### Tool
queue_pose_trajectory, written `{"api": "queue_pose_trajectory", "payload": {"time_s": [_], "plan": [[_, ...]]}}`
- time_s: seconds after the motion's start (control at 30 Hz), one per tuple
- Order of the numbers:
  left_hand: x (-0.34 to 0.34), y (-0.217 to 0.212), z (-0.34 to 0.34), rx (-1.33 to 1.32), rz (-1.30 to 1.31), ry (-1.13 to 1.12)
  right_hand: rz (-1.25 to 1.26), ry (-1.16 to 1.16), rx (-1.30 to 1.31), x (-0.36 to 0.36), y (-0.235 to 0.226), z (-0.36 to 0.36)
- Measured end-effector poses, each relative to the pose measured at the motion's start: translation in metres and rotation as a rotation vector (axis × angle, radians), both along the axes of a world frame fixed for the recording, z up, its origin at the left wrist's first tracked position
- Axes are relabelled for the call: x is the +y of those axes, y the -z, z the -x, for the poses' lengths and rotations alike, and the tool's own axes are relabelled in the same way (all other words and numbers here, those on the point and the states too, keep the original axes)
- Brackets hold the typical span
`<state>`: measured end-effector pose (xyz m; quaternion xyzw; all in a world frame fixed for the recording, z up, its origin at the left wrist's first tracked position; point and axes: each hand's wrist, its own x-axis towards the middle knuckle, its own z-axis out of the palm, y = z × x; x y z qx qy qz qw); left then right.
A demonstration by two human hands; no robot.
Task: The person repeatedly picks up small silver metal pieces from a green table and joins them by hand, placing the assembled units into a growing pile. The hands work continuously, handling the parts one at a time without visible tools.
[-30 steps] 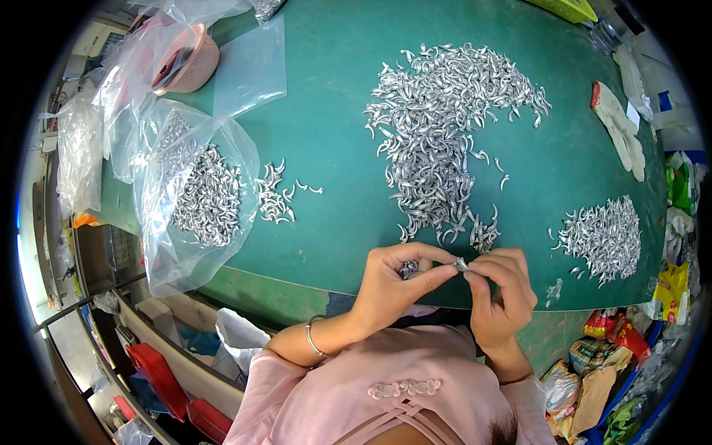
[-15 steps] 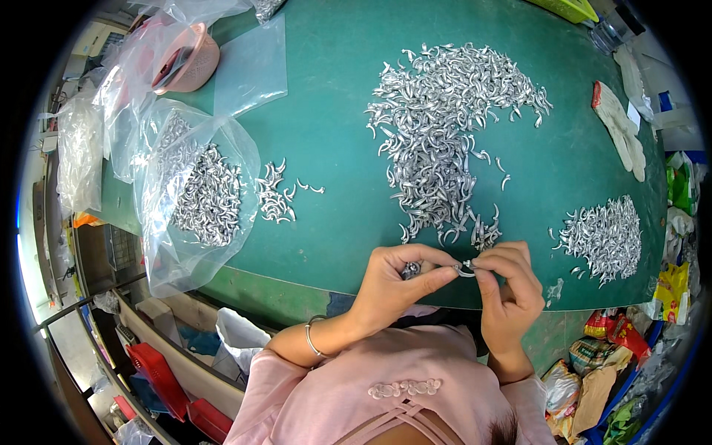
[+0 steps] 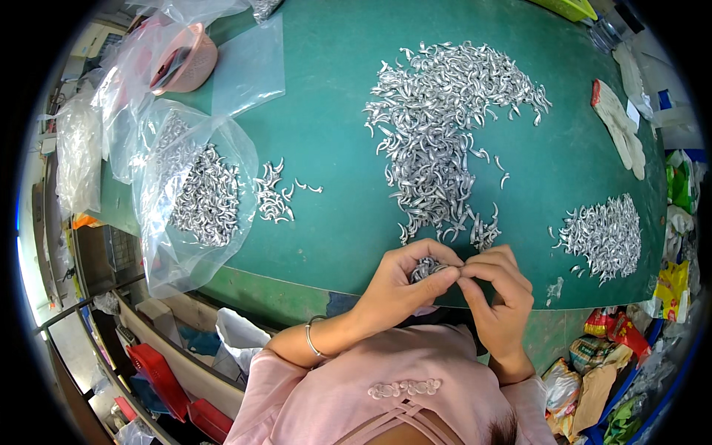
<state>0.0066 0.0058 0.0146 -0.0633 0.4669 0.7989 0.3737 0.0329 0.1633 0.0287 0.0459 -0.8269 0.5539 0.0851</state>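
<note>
My left hand (image 3: 397,288) is curled around several small curved silver metal pieces (image 3: 427,268), which show between its thumb and forefinger. My right hand (image 3: 501,291) is closed in a pinch, its fingertips meeting those of my left hand; whatever lies between them is hidden. Both hands are at the near edge of the green table (image 3: 326,148). Just beyond them spreads the large main pile of the same hook-like metal pieces (image 3: 434,159), with a little cluster (image 3: 486,231) near my right fingers.
On the left, a clear plastic bag (image 3: 241,159) holds more pieces, with a few loose ones (image 3: 274,194) beside it. A pink basket (image 3: 194,63) and a flat clear bag (image 3: 252,70) lie behind. A smaller pile (image 3: 604,237) and a white glove (image 3: 619,130) are at right.
My right hand has moved slightly left, against my left fingertips. The curved piece that showed between the hands is now hidden, and more pieces show in my left hand.
</note>
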Motion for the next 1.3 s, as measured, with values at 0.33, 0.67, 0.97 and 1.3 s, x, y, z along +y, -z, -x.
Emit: {"api": "queue_pose_trajectory", "payload": {"time_s": [0.33,0.67,0.97,1.3], "plan": [[0.006,0.005,0.003,-0.232,-0.320,-0.205,-0.509,0.203,-0.003,0.021,0.013,0.019],[-0.005,0.014,0.002,-0.224,-0.289,-0.042,-0.534,0.189,-0.027,0.029,0.020,0.018],[0.000,0.007,0.006,-0.514,-0.421,-0.138,-0.646,0.136,-0.068,0.012,0.015,0.018],[-0.005,0.012,0.008,-0.508,-0.404,-0.099,-0.486,0.193,-0.039,0.032,0.019,0.010]]}}
